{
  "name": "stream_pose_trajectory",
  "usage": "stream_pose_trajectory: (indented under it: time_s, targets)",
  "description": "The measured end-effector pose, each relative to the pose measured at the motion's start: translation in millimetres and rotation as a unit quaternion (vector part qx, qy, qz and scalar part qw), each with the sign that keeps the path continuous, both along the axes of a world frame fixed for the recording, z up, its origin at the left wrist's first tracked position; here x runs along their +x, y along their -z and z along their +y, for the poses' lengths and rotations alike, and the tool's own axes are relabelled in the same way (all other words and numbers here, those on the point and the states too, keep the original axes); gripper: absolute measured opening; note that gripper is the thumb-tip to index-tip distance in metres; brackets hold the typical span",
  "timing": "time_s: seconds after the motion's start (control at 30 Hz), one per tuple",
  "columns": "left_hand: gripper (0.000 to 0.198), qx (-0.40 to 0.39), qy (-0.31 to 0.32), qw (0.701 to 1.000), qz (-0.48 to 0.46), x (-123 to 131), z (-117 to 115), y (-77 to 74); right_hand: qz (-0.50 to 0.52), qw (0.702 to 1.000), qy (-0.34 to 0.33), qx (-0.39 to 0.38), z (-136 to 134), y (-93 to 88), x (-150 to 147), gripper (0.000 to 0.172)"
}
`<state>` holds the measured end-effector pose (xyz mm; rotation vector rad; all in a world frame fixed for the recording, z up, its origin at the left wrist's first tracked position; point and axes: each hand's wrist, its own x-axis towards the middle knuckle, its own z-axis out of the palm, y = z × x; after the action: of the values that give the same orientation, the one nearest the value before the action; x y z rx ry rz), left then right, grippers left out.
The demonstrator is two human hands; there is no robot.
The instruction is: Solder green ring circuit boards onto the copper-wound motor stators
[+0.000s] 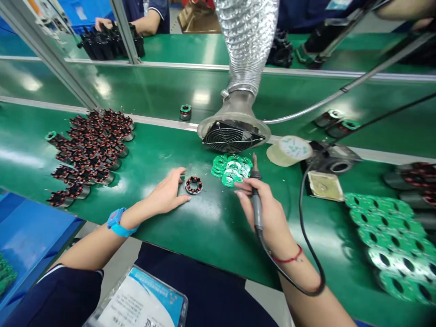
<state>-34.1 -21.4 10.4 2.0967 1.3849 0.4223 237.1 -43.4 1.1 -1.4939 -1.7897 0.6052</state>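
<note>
Head view: in the right hand (270, 213), one soldering iron (258, 211), gripped by the grey handle, fingers closed round it, tips of thumb and forefinger slightly apart on its left. Metal tip pointed away from the body, toward the fume hood (235, 109); long axis running almost straight away from the wearer, with the cable (301, 227) leaving the near end and looping across the forearm. Held above the green workbench (211, 240), just right of a pile of ring-shaped circuit boards (232, 171), overlapped too closely for a sure count. Left hand (166, 190) with thumb and forefinger spread apart, just left of one wire-wound stator (194, 191); contact impossible to tell. Stator standing on end, bore facing up, axis upright. Farther left, a cluster of stators (95, 147), crowded past counting, one with a green ring on its end. Just beyond the metal rail (156, 120), one board-topped stator (185, 113); two more (335, 123) farther right. On the right side, one iron stand (337, 159), one sponge tray (326, 186), one translucent tub (288, 152), and green board panels (395, 238) in five visible rows.
</note>
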Motion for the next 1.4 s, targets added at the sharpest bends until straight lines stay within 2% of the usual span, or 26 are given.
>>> stream_pose_trajectory:
  time_s: [0.07,0.2,0.3,0.4,0.53,0.7,0.77,0.9,1.03,1.2,1.3,1.4]
  targets:
    - [0.068,0.013,-0.011,0.999,0.028,14,3,8.9,0.012,1.000,0.026,-0.012,0,6.8,-6,0.031]
    - [0.047,0.038,0.012,0.997,0.073,32,14,15.2,0.002,0.996,0.081,-0.039,7,23.3,-17,0.040]
    - [0.042,0.021,0.044,0.999,0.007,35,27,10.3,-0.058,0.995,0.076,-0.022,17,32.8,-23,0.044]
    - [0.047,-0.012,0.083,0.994,-0.073,29,38,-0.1,-0.131,0.990,0.046,0.017,23,37.6,-25,0.042]
    - [0.047,-0.029,0.119,0.991,-0.061,19,42,-13.2,-0.153,0.987,0.020,0.035,19,40.1,-31,0.039]
    - [0.040,0.023,0.217,0.976,0.026,12,38,-13.2,-0.096,0.994,-0.027,0.038,6,37.1,-46,0.038]
    - [0.040,0.044,0.231,0.971,0.045,12,37,-10.6,-0.061,0.997,-0.025,0.042,2,31.5,-44,0.036]
    - [0.046,0.054,0.243,0.966,0.064,11,37,-7.8,-0.004,0.999,-0.002,0.039,-10,17.8,-28,0.034]
    - [0.047,0.062,0.272,0.957,0.081,13,37,-6.1,0.028,0.997,0.056,0.052,-29,12.9,-16,0.030]
    - [0.050,0.049,0.262,0.963,0.036,12,35,0.4,0.084,0.992,0.076,0.061,-43,22.3,-15,0.021]
    - [0.049,0.034,0.215,0.976,-0.026,13,34,4.0,0.133,0.988,0.072,0.041,-42,29.7,-14,0.019]
    - [0.048,0.044,0.175,0.983,-0.035,17,32,6.5,0.173,0.982,0.077,-0.003,-39,34.0,-15,0.023]
